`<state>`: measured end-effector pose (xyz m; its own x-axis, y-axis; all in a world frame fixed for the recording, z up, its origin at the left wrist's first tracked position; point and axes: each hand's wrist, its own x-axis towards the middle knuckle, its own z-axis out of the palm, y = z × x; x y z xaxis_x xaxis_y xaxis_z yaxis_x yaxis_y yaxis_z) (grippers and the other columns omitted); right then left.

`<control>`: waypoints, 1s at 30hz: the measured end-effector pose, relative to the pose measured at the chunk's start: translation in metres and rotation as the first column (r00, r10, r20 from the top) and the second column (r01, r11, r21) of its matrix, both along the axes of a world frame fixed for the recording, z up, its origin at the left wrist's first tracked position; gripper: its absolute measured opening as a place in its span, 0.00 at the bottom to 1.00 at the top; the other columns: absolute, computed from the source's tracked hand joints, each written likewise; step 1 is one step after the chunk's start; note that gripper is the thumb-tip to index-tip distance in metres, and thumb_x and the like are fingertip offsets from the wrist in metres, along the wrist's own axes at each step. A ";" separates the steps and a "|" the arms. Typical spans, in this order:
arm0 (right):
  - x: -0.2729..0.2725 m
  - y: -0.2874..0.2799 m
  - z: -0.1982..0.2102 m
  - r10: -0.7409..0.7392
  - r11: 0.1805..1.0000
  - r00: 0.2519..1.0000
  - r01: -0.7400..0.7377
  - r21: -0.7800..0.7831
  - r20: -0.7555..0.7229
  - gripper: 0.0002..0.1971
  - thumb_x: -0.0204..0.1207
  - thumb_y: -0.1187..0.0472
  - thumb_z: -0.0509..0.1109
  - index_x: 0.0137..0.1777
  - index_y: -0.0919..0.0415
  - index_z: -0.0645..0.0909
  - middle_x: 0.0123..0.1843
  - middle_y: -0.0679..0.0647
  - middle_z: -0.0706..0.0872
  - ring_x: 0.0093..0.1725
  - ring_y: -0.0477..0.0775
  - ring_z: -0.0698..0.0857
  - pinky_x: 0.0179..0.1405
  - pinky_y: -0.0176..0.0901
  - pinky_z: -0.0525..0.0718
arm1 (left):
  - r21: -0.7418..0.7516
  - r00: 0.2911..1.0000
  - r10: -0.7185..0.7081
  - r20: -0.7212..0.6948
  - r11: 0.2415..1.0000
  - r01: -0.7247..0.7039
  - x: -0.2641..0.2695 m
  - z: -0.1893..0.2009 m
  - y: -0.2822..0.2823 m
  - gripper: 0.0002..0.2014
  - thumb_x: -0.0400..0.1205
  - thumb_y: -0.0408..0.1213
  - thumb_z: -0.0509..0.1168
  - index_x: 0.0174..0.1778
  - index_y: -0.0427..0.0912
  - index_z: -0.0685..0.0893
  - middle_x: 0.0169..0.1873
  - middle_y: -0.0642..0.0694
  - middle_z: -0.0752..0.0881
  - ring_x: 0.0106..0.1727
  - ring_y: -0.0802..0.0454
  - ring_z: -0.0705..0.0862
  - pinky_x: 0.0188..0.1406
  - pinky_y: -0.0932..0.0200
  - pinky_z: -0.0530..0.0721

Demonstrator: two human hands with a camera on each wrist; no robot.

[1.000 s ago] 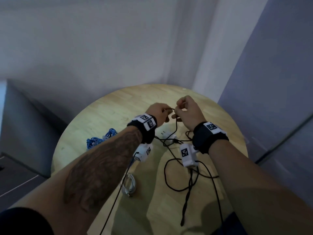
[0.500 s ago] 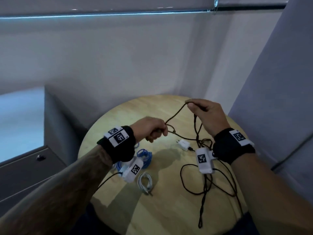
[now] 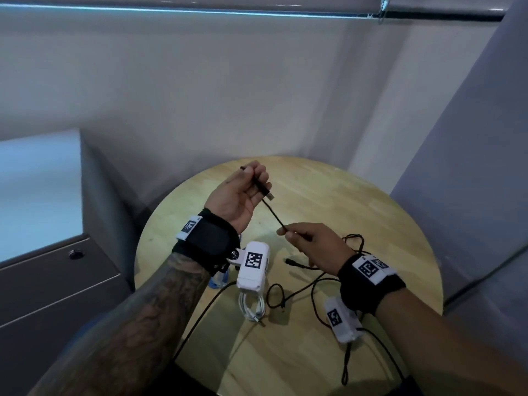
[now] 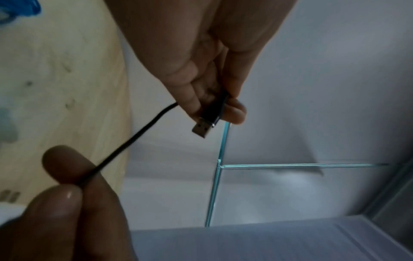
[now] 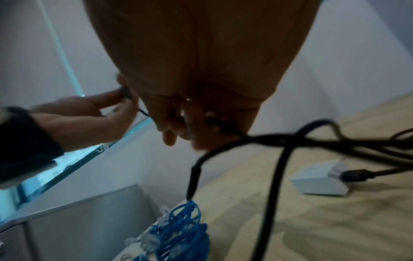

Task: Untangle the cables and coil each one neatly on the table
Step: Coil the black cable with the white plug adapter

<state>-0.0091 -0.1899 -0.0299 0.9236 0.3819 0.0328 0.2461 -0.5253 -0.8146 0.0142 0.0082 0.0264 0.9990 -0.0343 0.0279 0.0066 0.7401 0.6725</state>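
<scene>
My left hand (image 3: 258,182) is raised palm-up over the round wooden table (image 3: 357,201) and grips the black cable just behind its USB plug (image 3: 270,196). A short taut stretch of the black cable (image 3: 275,214) runs down to my right hand (image 3: 285,231), which pinches it between thumb and fingertip. The left wrist view shows the USB plug (image 4: 202,128) sticking out of my left fingers (image 4: 192,98), and the cable (image 4: 136,136) leading to the right fingers (image 4: 64,164). The remaining black cable (image 3: 314,284) lies in loose tangled loops on the table.
A coiled white cable (image 3: 253,307) lies near the table's front. A bundled blue cable (image 5: 183,234) sits at the left edge, mostly hidden behind my left wrist in the head view. A white charger block (image 5: 321,178) has a black lead plugged in. Walls close in behind and to the right.
My left hand has risen and turned palm-up with the USB end in it. My right hand has dropped from its raised hold and now pinches the cable lower, nearer the table.
</scene>
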 end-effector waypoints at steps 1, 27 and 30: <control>-0.002 0.004 0.000 0.025 0.999 1.000 -0.025 -0.026 0.004 0.12 0.87 0.54 0.65 0.61 0.50 0.89 0.45 0.31 0.89 0.42 0.25 0.84 0.40 0.17 0.77 | 0.018 0.998 0.060 -0.011 0.998 -0.060 0.005 -0.007 0.004 0.09 0.87 0.30 0.56 0.54 0.35 0.81 0.40 0.46 0.90 0.42 0.53 0.90 0.52 0.55 0.89; 0.003 0.023 0.000 0.060 0.995 0.997 -0.057 -0.081 0.041 0.11 0.88 0.54 0.62 0.61 0.48 0.85 0.30 0.47 0.81 0.28 0.43 0.78 0.31 0.35 0.76 | 0.033 0.998 0.003 -0.056 0.999 -0.001 0.002 -0.025 0.005 0.11 0.89 0.29 0.52 0.54 0.33 0.81 0.40 0.45 0.87 0.40 0.53 0.88 0.55 0.53 0.87; 0.002 0.019 0.004 0.060 0.988 0.995 -0.047 -0.150 0.080 0.10 0.87 0.51 0.63 0.53 0.50 0.87 0.32 0.53 0.82 0.31 0.48 0.78 0.35 0.45 0.77 | 0.185 0.984 0.179 0.007 0.967 -0.178 0.009 -0.032 0.009 0.09 0.87 0.27 0.57 0.54 0.33 0.82 0.44 0.40 0.89 0.45 0.48 0.90 0.54 0.55 0.87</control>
